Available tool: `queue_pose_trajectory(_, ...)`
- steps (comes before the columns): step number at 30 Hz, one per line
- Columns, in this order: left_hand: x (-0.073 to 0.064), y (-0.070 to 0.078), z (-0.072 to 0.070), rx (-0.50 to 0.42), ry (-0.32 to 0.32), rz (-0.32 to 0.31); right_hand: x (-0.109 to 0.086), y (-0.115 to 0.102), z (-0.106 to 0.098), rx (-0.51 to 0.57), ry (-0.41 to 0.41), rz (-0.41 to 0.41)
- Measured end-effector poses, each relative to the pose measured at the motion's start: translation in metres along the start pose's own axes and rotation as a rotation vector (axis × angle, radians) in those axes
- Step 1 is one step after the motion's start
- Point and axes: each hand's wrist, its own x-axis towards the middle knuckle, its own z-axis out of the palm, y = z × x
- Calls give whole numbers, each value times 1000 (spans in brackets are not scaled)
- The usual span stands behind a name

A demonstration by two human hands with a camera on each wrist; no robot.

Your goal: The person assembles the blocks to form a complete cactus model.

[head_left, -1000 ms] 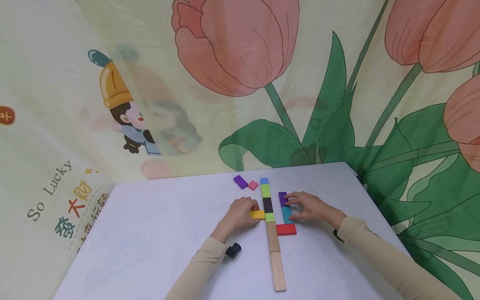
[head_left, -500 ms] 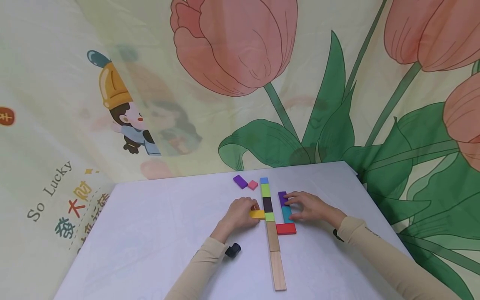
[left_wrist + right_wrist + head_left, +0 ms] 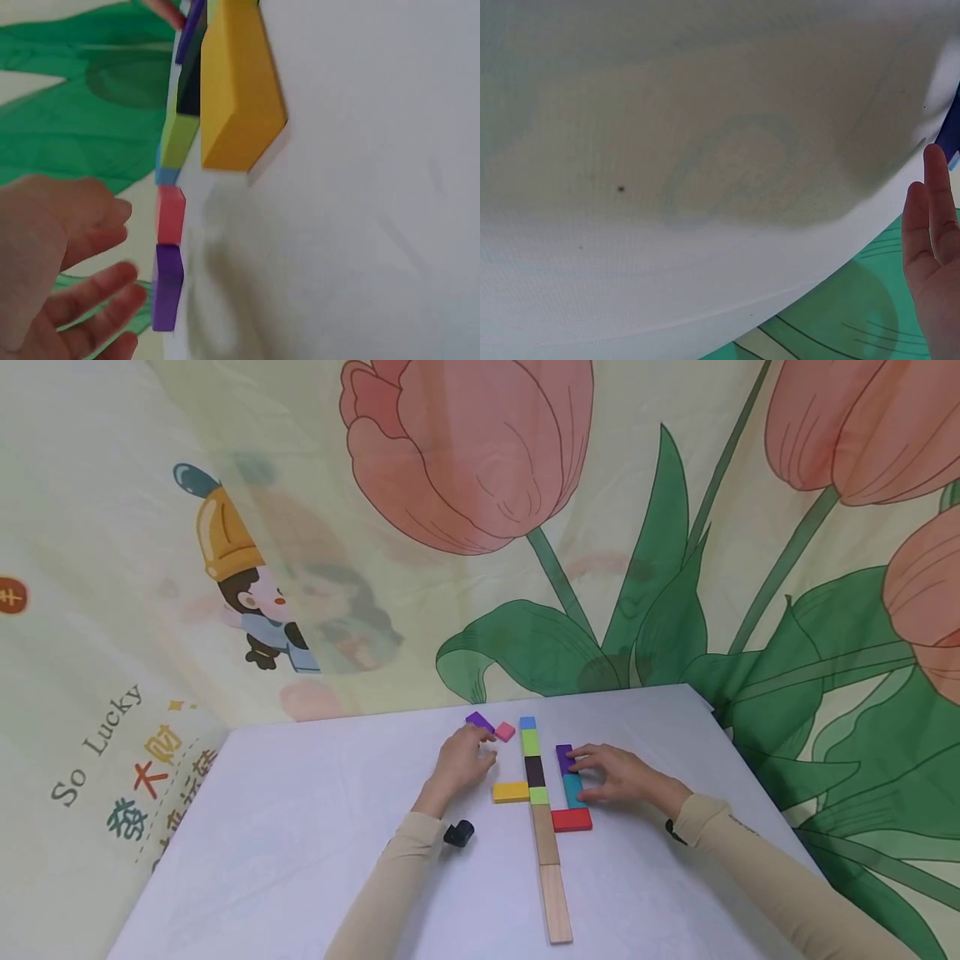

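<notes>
My left hand (image 3: 461, 762) is above the table just in front of a purple block (image 3: 477, 721) and a small pink block (image 3: 505, 732). In the left wrist view that hand (image 3: 64, 274) has its fingers apart, with nothing between them. A yellow block (image 3: 512, 792) lies crosswise, its end against a long row of blocks at a small green block (image 3: 538, 795). My right hand (image 3: 622, 775) rests its fingertips at a second purple block (image 3: 564, 758) and a teal block (image 3: 573, 790). Those fingers (image 3: 939, 187) look fairly straight in the right wrist view.
The row runs from a blue block (image 3: 528, 722) through green and black (image 3: 534, 771) to two plain wooden blocks (image 3: 546, 835) near the front. A red block (image 3: 572, 819) lies crosswise on its right side. Behind the white table (image 3: 322, 827) hangs a tulip-printed cloth (image 3: 480, 452).
My left hand has let go of the yellow block, which stays against the row, and has moved up and left toward the far purple and pink blocks. The right hand has not moved.
</notes>
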Motion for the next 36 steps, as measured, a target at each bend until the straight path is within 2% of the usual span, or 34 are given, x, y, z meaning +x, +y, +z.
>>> queue_pose_trajectory(3,13,-9,1,-1,76,-79,-1,-1,0,1,1,5)
queue_pose_trajectory(5,20,-13,2,-40,90,-149,-1,-1,0,5,1,7)
queue_pose_trajectory(9,31,-19,5,-126,66,-292,0,-1,2,5,0,4)
queue_pose_trajectory(12,36,-22,8,-137,48,-351,2,-1,4,-1,-5,-4)
queue_pose_trajectory(16,39,-26,10,-117,67,-348,2,-2,6,6,-13,1)
queue_pose_trajectory(23,38,-25,7,-217,108,-303,1,-2,2,7,0,5)
queue_pose_trajectory(31,38,-26,3,-226,98,-309,1,1,1,13,4,9)
queue_pose_trajectory(36,40,-30,4,-370,135,-285,1,1,1,20,6,9)
